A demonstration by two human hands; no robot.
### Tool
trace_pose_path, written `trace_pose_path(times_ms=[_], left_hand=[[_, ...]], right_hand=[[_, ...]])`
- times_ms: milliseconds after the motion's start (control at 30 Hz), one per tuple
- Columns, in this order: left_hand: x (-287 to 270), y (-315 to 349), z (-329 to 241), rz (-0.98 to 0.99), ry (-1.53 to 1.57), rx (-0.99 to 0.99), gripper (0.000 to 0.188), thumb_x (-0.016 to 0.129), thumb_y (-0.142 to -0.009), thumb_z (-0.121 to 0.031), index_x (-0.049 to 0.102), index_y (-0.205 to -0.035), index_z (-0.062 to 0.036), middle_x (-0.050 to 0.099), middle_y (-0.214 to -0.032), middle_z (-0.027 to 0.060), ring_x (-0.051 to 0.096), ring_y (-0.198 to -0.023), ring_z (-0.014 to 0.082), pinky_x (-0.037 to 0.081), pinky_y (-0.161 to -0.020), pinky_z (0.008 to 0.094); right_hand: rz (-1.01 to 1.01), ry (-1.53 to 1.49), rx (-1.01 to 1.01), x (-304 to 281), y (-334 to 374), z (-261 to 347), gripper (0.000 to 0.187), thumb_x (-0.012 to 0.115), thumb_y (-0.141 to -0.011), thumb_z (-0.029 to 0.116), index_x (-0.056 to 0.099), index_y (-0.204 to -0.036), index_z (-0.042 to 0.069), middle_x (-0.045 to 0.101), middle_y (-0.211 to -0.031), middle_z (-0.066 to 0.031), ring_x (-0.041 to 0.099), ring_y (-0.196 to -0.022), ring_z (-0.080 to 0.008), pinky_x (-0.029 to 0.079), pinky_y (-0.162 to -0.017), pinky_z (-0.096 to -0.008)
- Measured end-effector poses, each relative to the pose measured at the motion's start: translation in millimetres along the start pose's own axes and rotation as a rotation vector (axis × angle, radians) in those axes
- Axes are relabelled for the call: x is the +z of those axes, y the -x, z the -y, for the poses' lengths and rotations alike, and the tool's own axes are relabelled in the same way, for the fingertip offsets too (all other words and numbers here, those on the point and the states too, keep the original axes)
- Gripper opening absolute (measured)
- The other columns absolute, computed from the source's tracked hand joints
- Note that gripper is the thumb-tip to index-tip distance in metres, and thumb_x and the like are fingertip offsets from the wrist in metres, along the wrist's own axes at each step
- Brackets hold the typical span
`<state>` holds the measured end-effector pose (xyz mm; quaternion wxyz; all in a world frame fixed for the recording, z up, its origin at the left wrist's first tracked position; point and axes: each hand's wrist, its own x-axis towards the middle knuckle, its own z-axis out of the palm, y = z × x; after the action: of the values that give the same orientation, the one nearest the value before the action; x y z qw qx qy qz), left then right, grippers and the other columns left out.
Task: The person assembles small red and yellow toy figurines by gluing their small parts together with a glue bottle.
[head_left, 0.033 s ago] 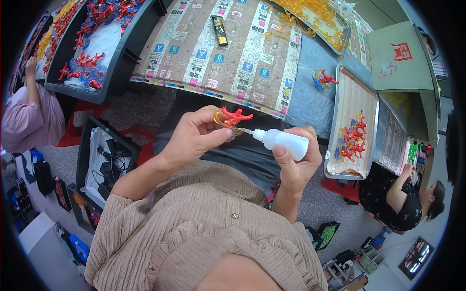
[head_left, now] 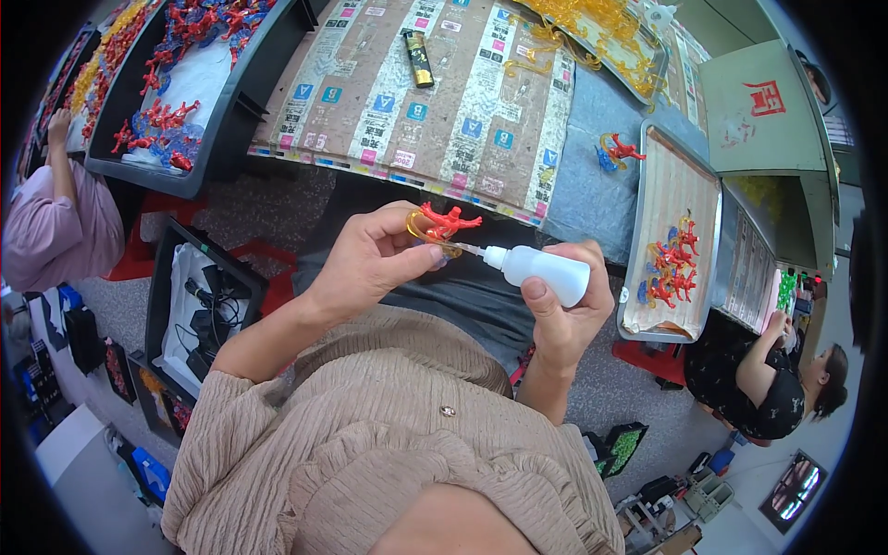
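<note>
My left hand point(head_left: 384, 252) pinches a small red toy figure point(head_left: 450, 220) with a clear yellow curved piece point(head_left: 413, 225) on it. In my right hand point(head_left: 569, 301) is a white squeeze bottle point(head_left: 550, 273), lying tilted with its thin nozzle pointing left. The nozzle's tip is at the underside of the figure, close to my left thumb; whether it touches cannot be made out. Both hands are held above my lap, just short of the table's front edge.
The table point(head_left: 370, 120) bears a printed covering and a black lighter point(head_left: 418, 60). Right of it, a metal tray point(head_left: 657, 148) holds several figures; one figure point(head_left: 622, 153) lies beside it. A black bin point(head_left: 217, 139) of figures stands left. Co-workers sit at both sides.
The bottle has shifted very slightly to the right in my right hand, its nozzle tip drawn back a little. My left hand and the figure stay put.
</note>
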<state>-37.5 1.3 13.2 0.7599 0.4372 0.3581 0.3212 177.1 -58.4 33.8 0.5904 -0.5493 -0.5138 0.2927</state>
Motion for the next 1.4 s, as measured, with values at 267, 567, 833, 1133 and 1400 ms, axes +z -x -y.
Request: trace_pose_path(times_ms=[267, 567, 833, 1133, 1400], left_hand=[[2, -1, -11, -0.029, 0.068, -0.060, 0.026, 0.063, -0.086, -0.005, 0.062, -0.112, 0.0002, 0.063, -0.105, 0.0056, 0.061, -0.096, 0.0122, 0.049, -0.088, 0.0290], [-6, -6, -11, 0.006, 0.019, -0.037, 0.032, 0.067, -0.083, -0.008, 0.062, -0.114, -0.0002, 0.061, -0.111, 0.0066, 0.060, -0.101, 0.0146, 0.048, -0.092, 0.0314], [-7, -9, -15, 0.080, -0.090, 0.068, 0.033, 0.070, -0.079, -0.008, 0.065, -0.111, -0.0020, 0.058, -0.114, 0.0080, 0.057, -0.106, 0.0157, 0.045, -0.097, 0.0318], [-4, -10, -19, 0.151, -0.164, 0.144, 0.033, 0.070, -0.076, -0.003, 0.068, -0.109, -0.0035, 0.058, -0.115, 0.0114, 0.056, -0.108, 0.0187, 0.044, -0.097, 0.0320], [-1, -11, -20, 0.189, -0.309, 0.174, 0.034, 0.069, -0.076, 0.000, 0.068, -0.110, -0.0056, 0.057, -0.114, 0.0097, 0.055, -0.109, 0.0190, 0.044, -0.095, 0.0308]], right_hand=[[-0.101, -0.085, 0.062, -6, 5, -3, 0.039, 0.084, -0.071, 0.027, 0.064, -0.093, 0.001, 0.057, -0.086, -0.0040, 0.054, -0.077, -0.0111, 0.042, -0.065, -0.0236], [-0.135, -0.126, 0.145, -10, 10, -3, 0.038, 0.081, -0.073, 0.028, 0.063, -0.093, 0.002, 0.056, -0.086, -0.0035, 0.054, -0.074, -0.0101, 0.041, -0.064, -0.0227], [-0.111, -0.139, 0.167, -12, 10, -4, 0.037, 0.081, -0.074, 0.027, 0.063, -0.093, 0.001, 0.056, -0.086, -0.0038, 0.055, -0.075, -0.0107, 0.042, -0.063, -0.0230], [-0.065, -0.114, 0.152, -13, 9, -4, 0.036, 0.081, -0.073, 0.026, 0.063, -0.092, 0.000, 0.054, -0.085, -0.0035, 0.053, -0.074, -0.0100, 0.041, -0.062, -0.0225], [-0.068, -0.118, 0.148, -17, 10, -5, 0.035, 0.081, -0.073, 0.025, 0.064, -0.092, 0.001, 0.053, -0.084, -0.0027, 0.052, -0.072, -0.0095, 0.039, -0.061, -0.0221]])
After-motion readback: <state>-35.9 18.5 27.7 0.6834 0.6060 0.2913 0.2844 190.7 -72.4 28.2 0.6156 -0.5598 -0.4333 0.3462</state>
